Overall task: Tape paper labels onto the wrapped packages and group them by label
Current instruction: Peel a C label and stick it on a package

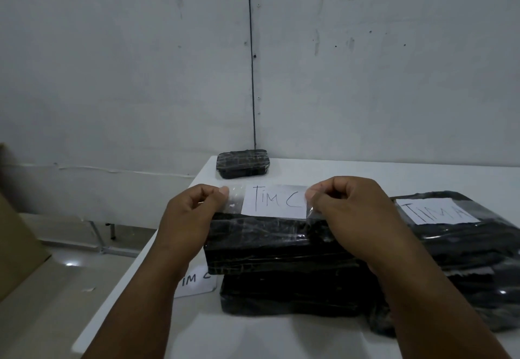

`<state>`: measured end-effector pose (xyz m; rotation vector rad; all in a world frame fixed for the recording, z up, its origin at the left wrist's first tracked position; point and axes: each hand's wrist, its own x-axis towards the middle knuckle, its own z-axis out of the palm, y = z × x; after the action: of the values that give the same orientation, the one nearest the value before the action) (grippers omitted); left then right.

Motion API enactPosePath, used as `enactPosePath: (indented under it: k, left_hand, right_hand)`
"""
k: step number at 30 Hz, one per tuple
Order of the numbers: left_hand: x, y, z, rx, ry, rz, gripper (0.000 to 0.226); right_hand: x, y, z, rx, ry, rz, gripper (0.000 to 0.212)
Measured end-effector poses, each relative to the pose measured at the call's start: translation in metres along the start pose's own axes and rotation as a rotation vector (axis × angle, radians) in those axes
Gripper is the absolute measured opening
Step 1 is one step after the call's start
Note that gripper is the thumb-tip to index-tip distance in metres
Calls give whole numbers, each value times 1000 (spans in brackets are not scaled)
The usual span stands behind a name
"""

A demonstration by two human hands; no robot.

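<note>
Held up over the white table (365, 173) between two hands: a paper label reading "TIM C" (274, 200), stuck to a strip of clear tape (233, 199) that runs out past both its ends. Left hand (194, 212) pinching the tape's left end between thumb and curled fingers; right hand (351, 206) pinching the right end likewise. Directly below the label, its lower edge just meeting the top, a black wrapped package (270, 243) stacked on a second black wrapped package (281, 294). Partly tucked under that stack at the left, flat on the table, another paper label marked "TIM C" (195, 281) (first letter hidden by the left forearm). To the right, touching the stack, a larger black plastic package (464, 260) already carrying a label lettered "TIM A" (436, 211). Well apart, at the table's far corner near the wall, a small black taped package (243, 163) with no label showing.
</note>
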<state>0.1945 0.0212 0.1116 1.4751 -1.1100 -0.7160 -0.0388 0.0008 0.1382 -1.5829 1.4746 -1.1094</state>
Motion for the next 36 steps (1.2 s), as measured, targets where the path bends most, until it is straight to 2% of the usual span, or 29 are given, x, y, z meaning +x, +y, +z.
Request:
enactPosePath:
  k: [7,10,13,15,22,36]
  left_hand:
    - [-3,-2,3,2,76,21,24]
    - [-3,-2,1,60,131,63,21]
    - [-4,-3,-1,121,176,100,18]
    - [-6,-3,-1,160,182,101,18]
    - [-11,-5,-3,219,182,80,19]
    - [-17,1,-1,299,190,85,21]
  right_hand:
    - [-1,1,-1,-83,36,-31,15]
    - [-3,0,3,-152,105,-49,5]
    - [-5,-1,6,-183,106,-28,30]
    - [-6,-3,7,-215,116,-26,34]
    - [-5,-1,13,-278,143,-34,24]
    - [-1,10,15,-270,169,-72,22]
